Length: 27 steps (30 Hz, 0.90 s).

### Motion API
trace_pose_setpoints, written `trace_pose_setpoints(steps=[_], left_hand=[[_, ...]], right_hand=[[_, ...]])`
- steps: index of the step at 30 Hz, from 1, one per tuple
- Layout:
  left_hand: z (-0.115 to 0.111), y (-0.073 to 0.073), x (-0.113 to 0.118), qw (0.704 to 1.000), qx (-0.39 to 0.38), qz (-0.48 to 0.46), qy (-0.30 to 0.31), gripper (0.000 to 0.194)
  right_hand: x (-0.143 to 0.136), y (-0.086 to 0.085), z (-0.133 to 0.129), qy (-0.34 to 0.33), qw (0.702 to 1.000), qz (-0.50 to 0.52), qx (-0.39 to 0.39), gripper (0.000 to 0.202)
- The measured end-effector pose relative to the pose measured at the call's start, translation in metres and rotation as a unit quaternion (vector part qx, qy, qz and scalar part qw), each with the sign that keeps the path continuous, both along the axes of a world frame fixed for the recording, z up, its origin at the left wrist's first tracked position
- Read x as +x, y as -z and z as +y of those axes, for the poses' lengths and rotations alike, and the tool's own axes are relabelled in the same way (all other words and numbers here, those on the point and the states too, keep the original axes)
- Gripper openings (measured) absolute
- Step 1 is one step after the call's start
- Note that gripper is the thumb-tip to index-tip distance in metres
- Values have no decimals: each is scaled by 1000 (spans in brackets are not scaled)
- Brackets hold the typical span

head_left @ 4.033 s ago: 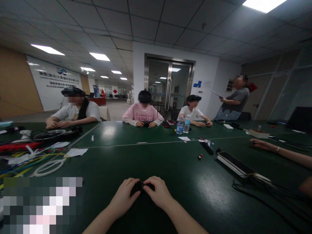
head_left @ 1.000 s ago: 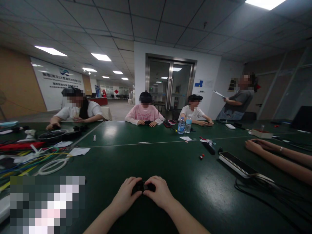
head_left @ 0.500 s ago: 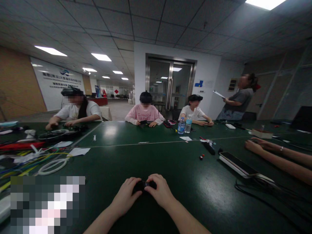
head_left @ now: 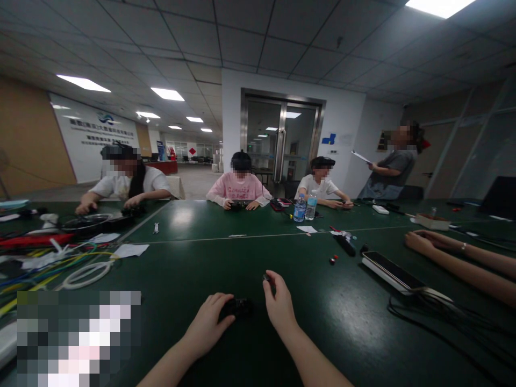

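Since my right hand (head_left: 280, 309) has come away: I pinch a small piece (head_left: 265, 278), apart from black device (head_left: 242, 307).
Left hand (head_left: 207, 325): fingers still around device's left end.
Black device: on green table (head_left: 181, 274), right end now uncovered; likely separate parts.

So it's just the one head cam, worn up top, looking forward and down across the green table (head_left: 201, 269) from its near side. Forearms are up close at the bottom, glass doors (head_left: 280, 140) and ceiling (head_left: 258, 43) farther off. Single view, nothing shared.
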<state>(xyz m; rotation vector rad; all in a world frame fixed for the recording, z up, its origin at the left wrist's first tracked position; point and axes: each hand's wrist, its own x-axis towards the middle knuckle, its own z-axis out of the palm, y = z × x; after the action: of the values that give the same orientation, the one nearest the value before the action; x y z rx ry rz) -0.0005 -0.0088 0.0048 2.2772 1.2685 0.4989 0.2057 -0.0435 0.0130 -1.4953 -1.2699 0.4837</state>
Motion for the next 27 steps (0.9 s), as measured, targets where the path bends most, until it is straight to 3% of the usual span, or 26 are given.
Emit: trace_pose_setpoints(steps=[15,21,27], left_hand=[[1,2,-4,1000,-11,-8,5,48],[1,1,-3,1000,-6,-8,3,48],[0,-2,-2,1000,-18,0,1,49]], right_hand=[[26,-7,7,132,989,41,59,43],[27,-9,8,147,985,30,88,40],[25,-10,5,117,990,15,73,38]])
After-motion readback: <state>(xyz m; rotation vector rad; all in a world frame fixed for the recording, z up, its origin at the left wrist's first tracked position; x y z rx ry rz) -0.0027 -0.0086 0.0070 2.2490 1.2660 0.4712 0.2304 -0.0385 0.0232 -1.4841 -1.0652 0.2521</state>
